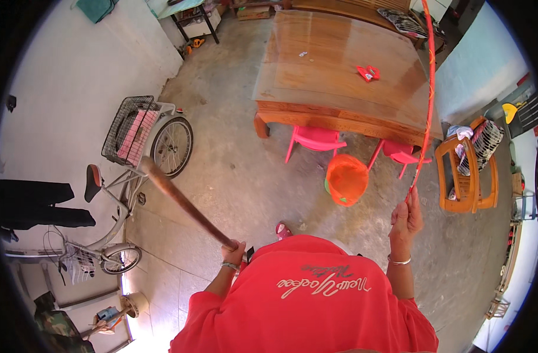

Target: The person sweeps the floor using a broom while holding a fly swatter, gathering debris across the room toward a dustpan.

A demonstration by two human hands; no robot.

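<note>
My left hand [234,253], at the left of my red shirt, has its fingers wrapped round a brown wooden stick [186,200]. The stick slants up and left, its rounded end in front of the bicycle basket. On the other side, my right hand [406,215] is closed on a long thin pole [432,88] with a red patterned covering. That pole rises past the right part of the wooden table and runs out of the top of the view. Whether either one has a head or tool on it is not visible.
An orange-lined bin [346,181] stands before the wooden table [322,59], near two pink chairs [319,139]. A bicycle [128,197] leans along the left wall. At right is a wooden armchair [457,176] with cloths. A red packet [368,73] lies on the table.
</note>
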